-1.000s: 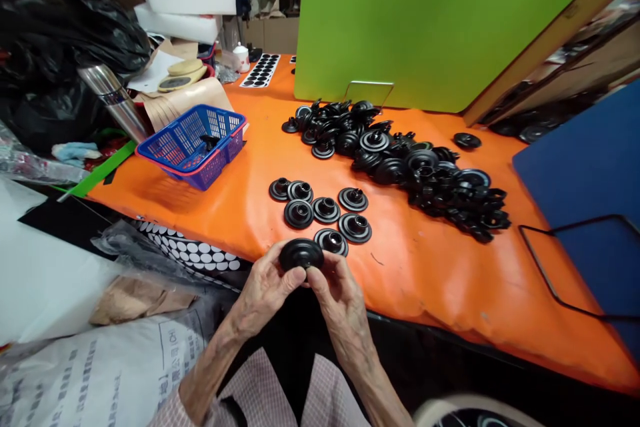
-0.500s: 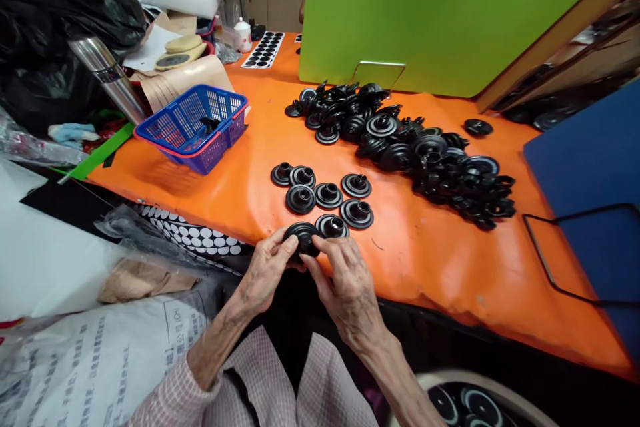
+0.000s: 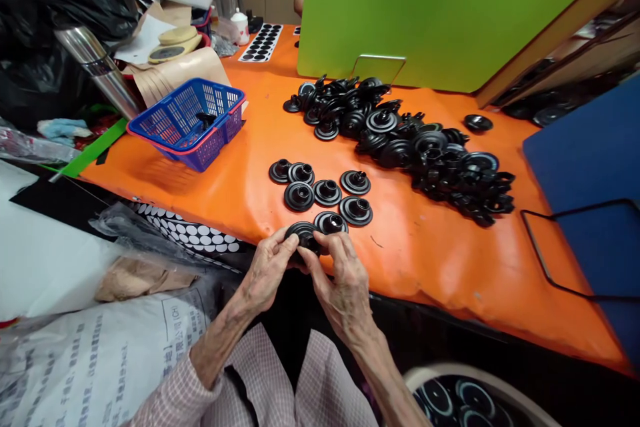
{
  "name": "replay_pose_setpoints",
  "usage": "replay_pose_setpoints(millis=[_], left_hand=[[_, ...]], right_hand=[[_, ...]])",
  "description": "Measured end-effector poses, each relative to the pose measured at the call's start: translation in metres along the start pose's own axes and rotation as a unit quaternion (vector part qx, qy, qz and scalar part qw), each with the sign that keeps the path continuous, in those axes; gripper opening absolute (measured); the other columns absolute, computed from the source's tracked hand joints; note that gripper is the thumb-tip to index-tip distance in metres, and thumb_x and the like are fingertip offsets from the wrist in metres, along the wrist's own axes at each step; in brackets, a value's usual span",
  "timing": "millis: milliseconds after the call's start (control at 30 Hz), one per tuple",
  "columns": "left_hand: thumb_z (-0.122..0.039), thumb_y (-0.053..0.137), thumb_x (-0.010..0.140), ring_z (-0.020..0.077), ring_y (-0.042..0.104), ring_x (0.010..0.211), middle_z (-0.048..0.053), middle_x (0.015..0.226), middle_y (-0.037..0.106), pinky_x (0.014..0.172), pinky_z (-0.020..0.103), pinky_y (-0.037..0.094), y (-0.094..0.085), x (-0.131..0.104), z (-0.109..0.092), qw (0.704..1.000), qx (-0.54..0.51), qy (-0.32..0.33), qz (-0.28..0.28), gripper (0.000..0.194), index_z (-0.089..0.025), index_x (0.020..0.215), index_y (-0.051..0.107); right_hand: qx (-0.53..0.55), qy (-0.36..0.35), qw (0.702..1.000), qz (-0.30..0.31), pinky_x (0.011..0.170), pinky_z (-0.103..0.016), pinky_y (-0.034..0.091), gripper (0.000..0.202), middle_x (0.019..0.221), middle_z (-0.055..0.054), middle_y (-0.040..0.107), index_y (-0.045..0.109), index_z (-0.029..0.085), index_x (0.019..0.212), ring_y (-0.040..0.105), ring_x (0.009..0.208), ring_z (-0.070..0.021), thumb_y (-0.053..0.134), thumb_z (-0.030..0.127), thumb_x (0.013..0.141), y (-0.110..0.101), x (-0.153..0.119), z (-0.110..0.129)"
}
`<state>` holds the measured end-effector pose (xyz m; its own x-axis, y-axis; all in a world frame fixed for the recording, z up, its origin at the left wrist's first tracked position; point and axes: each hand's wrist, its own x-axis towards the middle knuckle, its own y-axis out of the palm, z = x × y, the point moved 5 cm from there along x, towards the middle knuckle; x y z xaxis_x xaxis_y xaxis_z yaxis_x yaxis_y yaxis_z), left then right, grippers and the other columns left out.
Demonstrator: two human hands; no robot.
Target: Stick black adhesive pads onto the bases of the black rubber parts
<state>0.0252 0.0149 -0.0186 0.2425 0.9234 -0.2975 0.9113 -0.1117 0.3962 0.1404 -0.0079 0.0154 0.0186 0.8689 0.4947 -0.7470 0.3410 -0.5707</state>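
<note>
My left hand (image 3: pixel 266 267) pinches the left rim of a round black part (image 3: pixel 301 232) at the front edge of the orange table (image 3: pixel 250 173). On the other side, my right hand (image 3: pixel 343 277) has its thumb and fingers closed on the raised middle of the same part. Just behind it lie several round black parts (image 3: pixel 327 192) with knobs facing up. Farther back, a long heap of similar black parts (image 3: pixel 397 150) stretches to the right. The underside of the held part is hidden.
A blue basket (image 3: pixel 193 123) with a dark piece inside stands at the left. Behind the heap rises a green board (image 3: pixel 440 13); a blue board (image 3: pixel 590 167) is at the right. Below the table edge, a round tub (image 3: pixel 417 380) holds black discs.
My right thumb and fingers have shifted slightly on the held part. The whole view has moved a little, and more of the tub shows at the bottom.
</note>
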Motion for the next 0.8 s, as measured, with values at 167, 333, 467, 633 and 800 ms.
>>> replay_pose_setpoints(millis=[167, 333, 467, 633, 800], left_hand=[[-0.034, 0.061, 0.086, 0.0169, 0.066, 0.083, 0.008, 0.100, 0.071, 0.070, 0.024, 0.052, 0.002, 0.000, -0.007, 1.000, -0.010, -0.005, 0.003, 0.033, -0.013, 0.111, 0.066], [-0.042, 0.062, 0.082, 0.0208, 0.064, 0.089, 0.011, 0.106, 0.069, 0.068, 0.025, 0.053, -0.011, 0.011, -0.021, 0.999, 0.047, -0.018, 0.009, 0.041, -0.013, 0.112, 0.065], [-0.048, 0.062, 0.078, 0.0152, 0.061, 0.070, 0.009, 0.097, 0.068, 0.057, 0.023, 0.050, -0.045, 0.041, -0.035, 0.979, 0.188, 0.027, -0.075, 0.048, -0.012, 0.109, 0.063], [-0.045, 0.049, 0.082, 0.0124, 0.053, 0.050, 0.005, 0.083, 0.065, 0.056, 0.029, 0.050, -0.060, 0.087, -0.047, 0.917, 0.371, 0.087, -0.115, 0.042, -0.015, 0.108, 0.063], [-0.035, 0.047, 0.084, 0.0232, 0.062, 0.085, 0.012, 0.100, 0.065, 0.089, 0.042, 0.048, -0.058, 0.106, -0.056, 0.846, 0.461, 0.184, -0.197, 0.036, -0.016, 0.108, 0.064]], right_hand=[[0.040, 0.031, 0.999, -0.003, 0.078, -0.037, 0.054, 0.024, 0.096, -0.008, 0.060, 0.055, 0.021, 0.115, 0.060, 0.087, -0.0218, 0.053, 0.029, 0.093, 0.011, -0.002, -0.002], [0.070, 0.041, 0.995, 0.053, 0.072, -0.034, 0.055, 0.030, 0.099, -0.008, 0.062, 0.053, 0.023, 0.119, 0.062, 0.084, -0.0208, 0.054, 0.033, 0.091, 0.006, 0.016, -0.008], [0.035, 0.065, 0.994, 0.079, 0.069, -0.030, 0.053, 0.032, 0.090, -0.005, 0.065, 0.054, 0.020, 0.118, 0.062, 0.073, -0.0164, 0.053, 0.037, 0.091, -0.007, 0.068, -0.041], [-0.080, 0.079, 0.992, 0.065, 0.083, -0.034, 0.047, 0.019, 0.089, -0.009, 0.065, 0.062, 0.015, 0.094, 0.061, 0.085, -0.0203, 0.046, 0.023, 0.088, 0.013, 0.161, -0.106], [-0.108, 0.088, 0.990, 0.035, 0.089, -0.041, 0.045, 0.021, 0.108, -0.008, 0.060, 0.057, 0.015, 0.109, 0.057, 0.098, -0.0206, 0.050, 0.023, 0.091, 0.059, 0.225, -0.146]])
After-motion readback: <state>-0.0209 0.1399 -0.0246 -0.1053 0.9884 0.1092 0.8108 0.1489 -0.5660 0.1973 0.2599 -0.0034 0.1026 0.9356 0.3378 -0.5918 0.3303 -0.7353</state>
